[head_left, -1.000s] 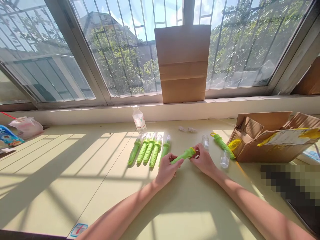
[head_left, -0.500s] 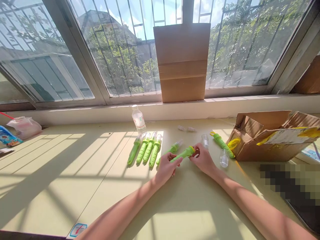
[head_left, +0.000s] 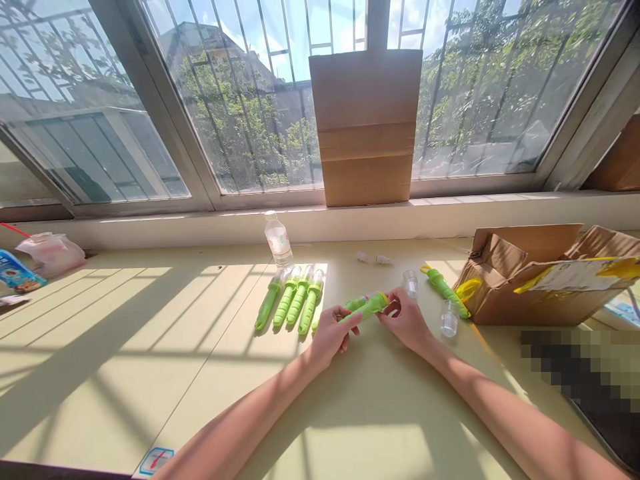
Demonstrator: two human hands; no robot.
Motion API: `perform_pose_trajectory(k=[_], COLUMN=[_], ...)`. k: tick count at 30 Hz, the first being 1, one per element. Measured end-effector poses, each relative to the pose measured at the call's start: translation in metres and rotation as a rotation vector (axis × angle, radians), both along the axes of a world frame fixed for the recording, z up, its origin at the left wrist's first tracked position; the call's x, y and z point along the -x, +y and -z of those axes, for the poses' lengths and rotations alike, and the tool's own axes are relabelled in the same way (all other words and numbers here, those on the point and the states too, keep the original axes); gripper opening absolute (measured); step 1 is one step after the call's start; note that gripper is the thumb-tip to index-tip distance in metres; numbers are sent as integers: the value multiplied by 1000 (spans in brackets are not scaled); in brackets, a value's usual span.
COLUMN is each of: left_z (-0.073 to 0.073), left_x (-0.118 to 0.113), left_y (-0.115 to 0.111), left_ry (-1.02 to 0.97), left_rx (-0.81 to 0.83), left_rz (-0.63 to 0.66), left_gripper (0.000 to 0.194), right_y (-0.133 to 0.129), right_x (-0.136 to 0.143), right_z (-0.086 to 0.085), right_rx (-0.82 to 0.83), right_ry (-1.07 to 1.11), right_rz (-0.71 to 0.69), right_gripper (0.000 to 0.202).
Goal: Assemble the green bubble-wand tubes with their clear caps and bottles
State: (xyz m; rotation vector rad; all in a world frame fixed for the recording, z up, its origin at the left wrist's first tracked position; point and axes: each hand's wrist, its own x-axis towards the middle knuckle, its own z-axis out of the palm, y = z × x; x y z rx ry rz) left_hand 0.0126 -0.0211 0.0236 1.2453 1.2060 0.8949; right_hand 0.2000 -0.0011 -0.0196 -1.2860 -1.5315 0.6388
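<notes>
the left hand (head_left: 331,330) is closed round a green stick (head_left: 371,307), with the thumb on top. the fingers of the right hand (head_left: 407,319) are at the stick's yellow end (head_left: 384,299). i cannot tell if they pinch it or only touch it. the stick is held at a slant over the table (head_left: 200,393), between the two hands.

four sticks (head_left: 299,301) lie side by side off to the left, near the bottle (head_left: 278,241). each has a clear top on, so these four look done to me. one more stick (head_left: 354,304) is behind the held one. it is mostly hidden, so i cannot say if it is done.

the held stick has no clear top on, so i think it is only part done. two clear cups are loose: one (head_left: 410,283) is just behind the right hand, and one (head_left: 449,320) is to the right of it. the last stick (head_left: 443,287) lies near the box (head_left: 505,300). it has a yellow loop (head_left: 425,268) at its far end and i see no clear top there, so that one looks left to do too. two small clear bits (head_left: 383,260) lie farther back.
</notes>
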Motion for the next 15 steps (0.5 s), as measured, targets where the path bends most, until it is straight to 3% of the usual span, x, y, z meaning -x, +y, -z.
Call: perform_pose_trajectory(k=[11,15], left_z=[4,5], left_x=[0,-2], left_y=[2,0], left_ry=[12,70], left_rx=[-20,-114], left_rz=[40,22], left_gripper=[35,37], right_y=[2,4], right_x=[-1,-1], right_z=[4,7], right_rx=[21,5], right_ry=[62,95], right_rz=[22,55], right_gripper=[29,31])
